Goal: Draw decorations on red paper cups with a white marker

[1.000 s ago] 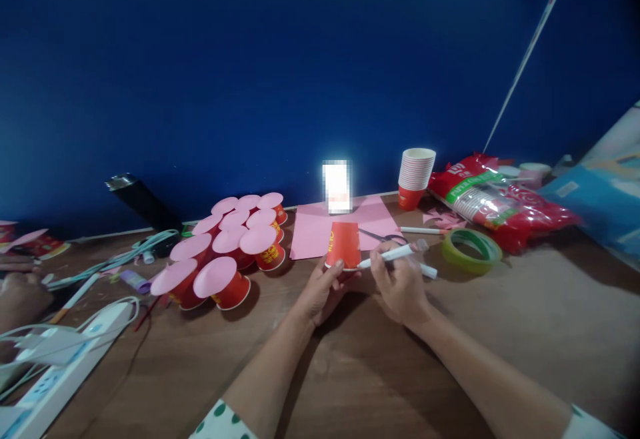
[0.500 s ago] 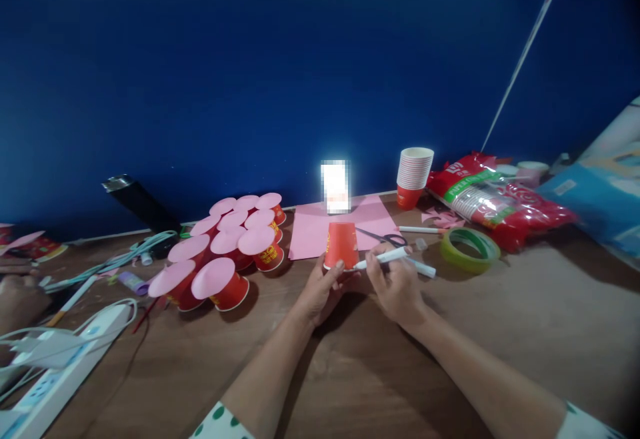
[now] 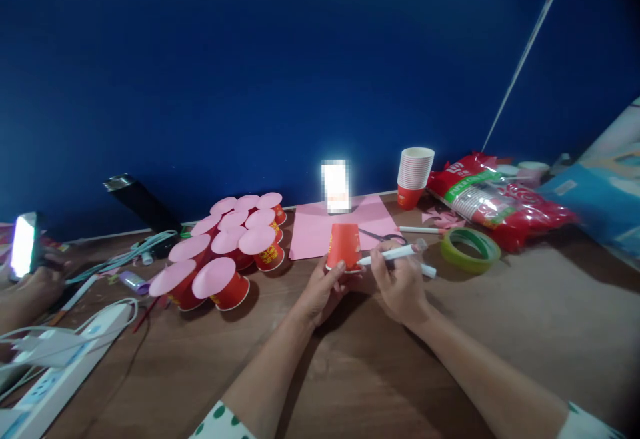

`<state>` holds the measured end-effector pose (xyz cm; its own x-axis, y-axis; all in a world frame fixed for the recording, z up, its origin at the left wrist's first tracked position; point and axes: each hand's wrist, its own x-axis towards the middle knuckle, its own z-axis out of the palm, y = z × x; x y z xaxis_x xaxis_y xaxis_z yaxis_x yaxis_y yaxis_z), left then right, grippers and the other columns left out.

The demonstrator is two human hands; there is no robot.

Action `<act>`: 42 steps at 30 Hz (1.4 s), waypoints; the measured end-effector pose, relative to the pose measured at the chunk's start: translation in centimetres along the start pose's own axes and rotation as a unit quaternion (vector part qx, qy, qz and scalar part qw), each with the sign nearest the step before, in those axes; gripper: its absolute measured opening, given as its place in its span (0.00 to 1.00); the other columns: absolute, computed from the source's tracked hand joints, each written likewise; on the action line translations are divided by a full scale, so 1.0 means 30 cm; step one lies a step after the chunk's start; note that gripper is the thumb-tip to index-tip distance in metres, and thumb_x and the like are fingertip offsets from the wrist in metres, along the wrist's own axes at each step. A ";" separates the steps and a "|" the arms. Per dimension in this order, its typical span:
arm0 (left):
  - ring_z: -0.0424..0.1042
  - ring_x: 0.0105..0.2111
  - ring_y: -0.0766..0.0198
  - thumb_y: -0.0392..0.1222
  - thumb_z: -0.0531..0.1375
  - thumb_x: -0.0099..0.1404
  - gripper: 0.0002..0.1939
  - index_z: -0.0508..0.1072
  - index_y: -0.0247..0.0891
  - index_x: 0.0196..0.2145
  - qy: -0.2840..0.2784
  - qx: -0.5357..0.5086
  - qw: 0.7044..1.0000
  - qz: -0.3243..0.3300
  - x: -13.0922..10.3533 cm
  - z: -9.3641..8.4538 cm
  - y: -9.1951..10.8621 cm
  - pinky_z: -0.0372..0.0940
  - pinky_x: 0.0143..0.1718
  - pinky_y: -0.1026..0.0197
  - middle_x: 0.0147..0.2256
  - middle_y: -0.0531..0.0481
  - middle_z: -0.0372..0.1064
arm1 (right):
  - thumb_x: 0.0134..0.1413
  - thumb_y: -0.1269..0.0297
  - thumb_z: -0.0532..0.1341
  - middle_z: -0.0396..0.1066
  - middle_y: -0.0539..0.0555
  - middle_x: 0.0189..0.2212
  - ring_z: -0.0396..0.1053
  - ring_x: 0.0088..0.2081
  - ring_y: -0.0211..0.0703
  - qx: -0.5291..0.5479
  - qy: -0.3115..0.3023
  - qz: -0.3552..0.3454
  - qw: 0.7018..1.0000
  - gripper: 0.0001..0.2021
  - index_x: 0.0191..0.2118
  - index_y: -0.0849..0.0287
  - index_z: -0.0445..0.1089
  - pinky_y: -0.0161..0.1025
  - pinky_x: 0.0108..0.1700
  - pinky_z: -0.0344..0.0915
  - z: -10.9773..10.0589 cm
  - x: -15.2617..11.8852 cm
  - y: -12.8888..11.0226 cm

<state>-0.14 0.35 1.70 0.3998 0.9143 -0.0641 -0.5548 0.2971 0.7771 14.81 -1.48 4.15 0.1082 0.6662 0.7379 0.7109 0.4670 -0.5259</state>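
Upside down in my left hand (image 3: 325, 287) is a red paper cup (image 3: 345, 244), gripped near its rim with the thumb in front. My right hand (image 3: 401, 285) is closed round a white marker pen (image 3: 393, 253), whose tip points left at the cup's lower right side; I cannot tell whether it touches. Behind the cup lie a pink paper sheet (image 3: 310, 229) and dark-handled scissors (image 3: 390, 237), partly hidden by the cup and hand. A white pen cap or second pen (image 3: 429, 270) shows beside my right hand.
Several upturned red cups with pink paper discs (image 3: 216, 277) stand left. A lit phone (image 3: 336, 185) leans at the wall. Right are stacked cups (image 3: 415, 175), a tape roll (image 3: 470, 250) and a red cup bag (image 3: 493, 199). Far left, another person's hand (image 3: 37, 289) and a power strip (image 3: 75, 362).
The cup and marker have shifted slightly right, the marker's tip drawing back a little. At far left, the other person's hand has raised a lit phone.
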 end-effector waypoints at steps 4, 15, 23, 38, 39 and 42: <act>0.72 0.44 0.55 0.42 0.63 0.57 0.22 0.65 0.38 0.49 0.003 -0.006 1.000 0.008 0.003 -0.003 -0.003 0.65 0.45 0.53 0.45 0.41 0.71 | 0.60 0.64 0.50 0.67 0.51 0.22 0.65 0.28 0.41 0.007 -0.017 0.011 1.000 0.10 0.28 0.57 0.62 0.37 0.34 0.61 -0.004 0.000 -0.005; 0.73 0.41 0.58 0.40 0.62 0.58 0.19 0.66 0.39 0.47 0.022 -0.023 0.999 0.017 0.005 -0.010 -0.008 0.64 0.47 0.53 0.41 0.45 0.72 | 0.60 0.64 0.50 0.67 0.51 0.23 0.66 0.28 0.41 0.014 -0.037 0.020 0.999 0.11 0.28 0.58 0.62 0.37 0.34 0.61 -0.005 -0.004 -0.008; 0.72 0.43 0.57 0.41 0.64 0.57 0.22 0.65 0.39 0.49 0.021 -0.019 1.000 0.012 0.002 -0.008 -0.005 0.64 0.48 0.52 0.41 0.45 0.73 | 0.60 0.64 0.51 0.66 0.51 0.22 0.66 0.27 0.41 0.005 -0.025 0.011 1.000 0.10 0.28 0.58 0.61 0.37 0.33 0.61 -0.004 -0.002 -0.007; 0.72 0.44 0.53 0.43 0.62 0.58 0.17 0.68 0.36 0.45 -0.003 -0.020 1.000 -0.011 -0.004 -0.002 0.005 0.64 0.47 0.50 0.45 0.41 0.71 | 0.60 0.64 0.51 0.67 0.51 0.24 0.65 0.27 0.41 0.006 -0.005 0.019 1.000 0.10 0.29 0.57 0.62 0.37 0.34 0.61 -0.009 -0.001 -0.001; 0.72 0.44 0.54 0.42 0.62 0.58 0.18 0.68 0.36 0.46 -0.003 -0.023 1.000 -0.013 -0.004 0.000 0.006 0.65 0.47 0.51 0.45 0.41 0.71 | 0.60 0.64 0.50 0.67 0.51 0.24 0.65 0.27 0.41 0.007 -0.005 0.019 1.000 0.10 0.29 0.57 0.62 0.37 0.34 0.61 -0.009 -0.001 -0.001; 0.71 0.45 0.54 0.41 0.62 0.59 0.17 0.68 0.36 0.46 -0.002 -0.025 1.000 -0.014 -0.006 0.004 0.008 0.65 0.47 0.52 0.46 0.41 0.71 | 0.60 0.64 0.51 0.67 0.51 0.24 0.65 0.28 0.41 0.005 -0.005 0.012 1.000 0.09 0.29 0.57 0.62 0.37 0.34 0.61 -0.008 0.000 0.000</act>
<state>-0.25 0.24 1.97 0.4193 0.9040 -0.0834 -0.5791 0.3371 0.7423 14.96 -1.63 4.24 0.1192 0.6831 0.7205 0.7012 0.4558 -0.5482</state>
